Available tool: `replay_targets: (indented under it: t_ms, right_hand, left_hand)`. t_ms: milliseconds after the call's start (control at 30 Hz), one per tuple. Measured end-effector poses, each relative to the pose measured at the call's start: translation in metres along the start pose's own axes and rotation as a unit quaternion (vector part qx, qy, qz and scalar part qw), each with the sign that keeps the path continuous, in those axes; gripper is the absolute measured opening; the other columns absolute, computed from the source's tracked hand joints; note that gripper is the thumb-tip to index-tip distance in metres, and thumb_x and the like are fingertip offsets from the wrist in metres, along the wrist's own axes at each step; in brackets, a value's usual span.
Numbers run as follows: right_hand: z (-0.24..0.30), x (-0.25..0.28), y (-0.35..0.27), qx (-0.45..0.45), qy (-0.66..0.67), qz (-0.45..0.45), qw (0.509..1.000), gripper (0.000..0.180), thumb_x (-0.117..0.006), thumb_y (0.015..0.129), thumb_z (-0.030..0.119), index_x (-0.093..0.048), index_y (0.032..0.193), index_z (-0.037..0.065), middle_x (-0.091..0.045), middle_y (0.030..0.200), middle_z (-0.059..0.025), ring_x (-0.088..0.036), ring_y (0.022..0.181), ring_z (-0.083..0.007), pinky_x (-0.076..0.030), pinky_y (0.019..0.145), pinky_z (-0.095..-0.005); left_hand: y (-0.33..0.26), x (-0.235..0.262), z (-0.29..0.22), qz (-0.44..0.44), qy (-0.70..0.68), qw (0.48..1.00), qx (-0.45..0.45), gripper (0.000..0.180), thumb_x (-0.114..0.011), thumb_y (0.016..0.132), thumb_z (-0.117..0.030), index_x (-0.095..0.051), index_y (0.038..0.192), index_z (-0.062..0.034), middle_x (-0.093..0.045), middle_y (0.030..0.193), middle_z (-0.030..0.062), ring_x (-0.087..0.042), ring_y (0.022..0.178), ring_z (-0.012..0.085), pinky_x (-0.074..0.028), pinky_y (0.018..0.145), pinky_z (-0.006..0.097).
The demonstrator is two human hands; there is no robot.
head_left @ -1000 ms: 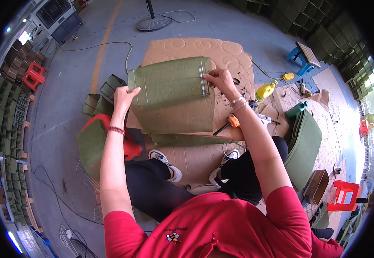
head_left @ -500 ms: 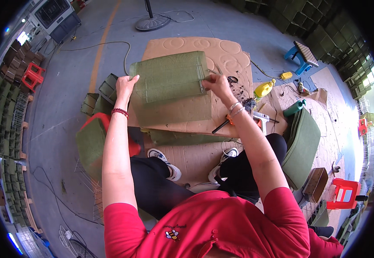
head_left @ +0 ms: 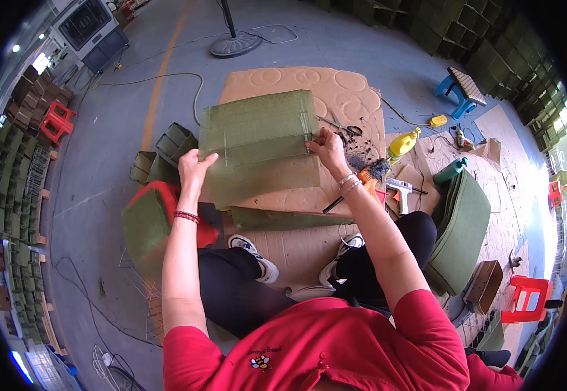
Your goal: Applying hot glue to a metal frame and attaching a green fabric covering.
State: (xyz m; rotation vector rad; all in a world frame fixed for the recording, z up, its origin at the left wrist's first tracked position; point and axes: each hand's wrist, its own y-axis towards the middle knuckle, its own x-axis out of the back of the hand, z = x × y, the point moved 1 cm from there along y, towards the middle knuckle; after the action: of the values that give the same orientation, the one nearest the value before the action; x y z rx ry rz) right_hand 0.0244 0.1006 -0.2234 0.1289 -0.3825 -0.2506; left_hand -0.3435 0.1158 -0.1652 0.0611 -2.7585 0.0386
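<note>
A folded, semi-sheer green mesh sheet (head_left: pixel 257 140) is spread over a cardboard-covered work surface (head_left: pixel 244 86), its near flap hanging slightly blurred toward me. At its left edge my left hand (head_left: pixel 194 172) is closed, thumb along the top, the fingers partly hidden. My right hand (head_left: pixel 328 152) pinches the right edge near a crease. Scissors (head_left: pixel 348 130) lie just beyond the right hand, by black crumbs (head_left: pixel 359 159). Beside my right wrist are an orange tool (head_left: pixel 370 181) with a dark clump near it and a white glue gun (head_left: pixel 400 191).
A yellow bottle (head_left: pixel 402 144), a green bottle (head_left: pixel 451 171) and a stack of green sheets (head_left: pixel 462 238) stand right. Green boxes (head_left: pixel 176 141) and a red stool (head_left: pixel 166 192) with green material are left. A blue stool (head_left: pixel 456 91) and a pole's round base (head_left: pixel 236 44) are farther off.
My left hand has slid nearer along the sheet's left edge. My right hand has shifted slightly, and more of the scissors shows. The whole view has tilted a little.
</note>
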Motion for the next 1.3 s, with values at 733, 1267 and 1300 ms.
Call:
replay_targets:
  t_ms: [733, 1267, 1300]
  right_hand:
    - [-0.012, -0.002, 0.001, -0.014, 0.039, 0.018, 0.999, 0.025, -0.078, 0.074, 0.011, -0.064, 0.089, -0.004, -0.069, 0.072, -0.01, -0.065, 0.065, -0.0146, -0.05, 0.061, -0.0299]
    - [0.0, 0.005, -0.018, -0.002, 0.052, 0.01, 0.999, 0.017, -0.072, 0.077, 0.01, -0.067, 0.086, -0.003, -0.066, 0.067, -0.0064, -0.06, 0.062, -0.0107, -0.048, 0.06, -0.0281]
    - [0.0, 0.006, -0.019, -0.005, 0.039, 0.009, 0.999, 0.016, -0.072, 0.078, 0.012, -0.068, 0.086, -0.002, -0.066, 0.067, -0.0061, -0.059, 0.061, -0.0104, -0.047, 0.06, -0.0285]
  left_hand:
    - [-0.026, 0.007, 0.002, 0.055, -0.198, 0.978, 0.028, 0.021, -0.076, 0.08, -0.009, -0.07, 0.097, 0.0019, -0.071, 0.088, 0.005, -0.062, 0.072, 0.009, -0.049, 0.069, 0.025]
    - [-0.026, 0.003, 0.0, 0.068, -0.237, 0.969, 0.028, 0.021, -0.071, 0.085, -0.009, -0.068, 0.104, 0.0009, -0.071, 0.098, 0.0075, -0.066, 0.084, 0.0124, -0.051, 0.079, 0.027]
    - [-0.027, 0.002, -0.001, 0.068, -0.243, 0.967, 0.027, 0.021, -0.071, 0.085, -0.009, -0.068, 0.104, 0.0011, -0.071, 0.097, 0.0077, -0.066, 0.084, 0.0125, -0.052, 0.078, 0.027]
